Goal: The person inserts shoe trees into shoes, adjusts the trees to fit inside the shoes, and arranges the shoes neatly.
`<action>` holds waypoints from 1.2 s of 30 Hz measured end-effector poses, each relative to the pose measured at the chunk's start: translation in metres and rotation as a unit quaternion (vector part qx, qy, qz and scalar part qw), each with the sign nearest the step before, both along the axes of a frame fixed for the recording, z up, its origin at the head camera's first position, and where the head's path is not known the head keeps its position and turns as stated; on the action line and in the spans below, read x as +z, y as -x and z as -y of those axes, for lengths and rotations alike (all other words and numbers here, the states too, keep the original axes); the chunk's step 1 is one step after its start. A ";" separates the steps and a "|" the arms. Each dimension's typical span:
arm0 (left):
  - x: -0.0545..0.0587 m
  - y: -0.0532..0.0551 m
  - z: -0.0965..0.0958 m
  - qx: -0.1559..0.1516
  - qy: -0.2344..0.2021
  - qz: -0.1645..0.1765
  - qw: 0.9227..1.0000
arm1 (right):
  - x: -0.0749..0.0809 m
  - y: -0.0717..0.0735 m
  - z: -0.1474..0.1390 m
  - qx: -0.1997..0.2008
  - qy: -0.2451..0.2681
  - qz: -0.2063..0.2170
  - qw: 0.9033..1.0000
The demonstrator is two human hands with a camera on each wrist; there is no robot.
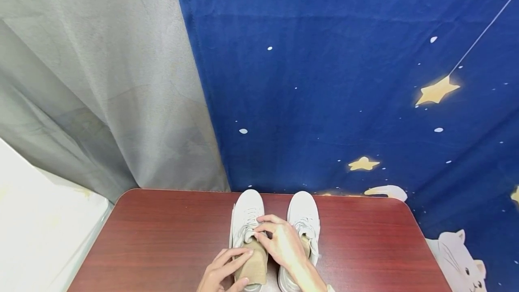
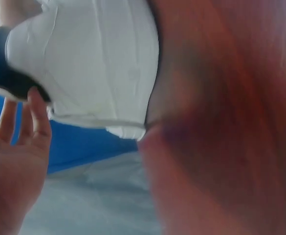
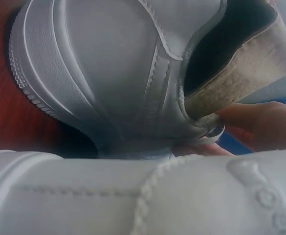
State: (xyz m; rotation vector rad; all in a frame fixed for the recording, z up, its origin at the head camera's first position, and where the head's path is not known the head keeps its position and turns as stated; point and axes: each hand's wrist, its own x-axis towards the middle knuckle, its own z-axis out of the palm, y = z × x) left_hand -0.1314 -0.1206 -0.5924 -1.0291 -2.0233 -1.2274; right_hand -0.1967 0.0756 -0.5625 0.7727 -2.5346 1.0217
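Note:
A white sneaker [image 1: 248, 208] lies toe-away on the table, with a tan insole [image 1: 256, 266] jutting from its opening. On the left edge of that insole rest the extended fingers of my left hand [image 1: 224, 268], the thumb near its rounded end. My right hand [image 1: 281, 240] reaches over to the same shoe and pinches the tongue [image 1: 249, 237] below the laces. In the right wrist view the insole [image 3: 253, 68] slants up out of the dark opening. The left wrist view has the left hand [image 2: 15, 166] with fingertips at the shoe's collar.
A second white sneaker [image 1: 303, 208] stands close on the right, tan showing inside it, partly behind my right forearm. The reddish-brown table [image 1: 170, 238] ends at a far edge just past the toes. Grey [image 1: 154, 102] and blue star-patterned curtains [image 1: 324, 80] hang behind it.

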 end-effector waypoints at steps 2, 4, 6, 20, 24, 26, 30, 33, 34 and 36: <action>0.003 0.003 0.003 -0.020 0.019 -0.009 1.000 | 0.000 0.000 -0.001 0.004 0.002 -0.004 1.000; 0.007 0.006 0.004 -0.034 0.024 -0.019 0.999 | 0.000 0.000 -0.002 0.005 0.002 -0.005 1.000; 0.011 0.007 0.004 -0.040 0.019 -0.019 0.999 | 0.000 0.000 -0.002 0.006 -0.001 -0.005 1.000; 0.031 0.005 -0.001 -0.020 -0.023 -0.028 0.999 | 0.001 -0.002 -0.001 0.003 -0.003 -0.015 1.000; 0.010 0.008 0.001 0.000 -0.019 -0.013 1.000 | 0.000 -0.002 0.000 0.001 0.000 -0.011 1.000; 0.006 0.009 0.002 0.003 -0.017 -0.014 1.000 | -0.001 -0.002 0.000 0.001 0.001 -0.010 1.000; 0.016 0.008 -0.001 0.003 -0.020 -0.029 0.999 | -0.001 -0.002 -0.001 0.001 0.003 -0.009 1.000; 0.027 0.007 -0.002 0.004 -0.025 -0.038 0.999 | -0.001 -0.002 -0.001 0.001 0.003 -0.007 1.000; 0.029 0.007 -0.003 0.006 -0.026 -0.041 0.999 | -0.001 -0.002 -0.001 0.001 0.003 -0.008 1.000; 0.029 0.008 -0.003 0.012 -0.025 -0.041 0.999 | -0.001 -0.002 -0.001 0.001 0.003 -0.009 1.000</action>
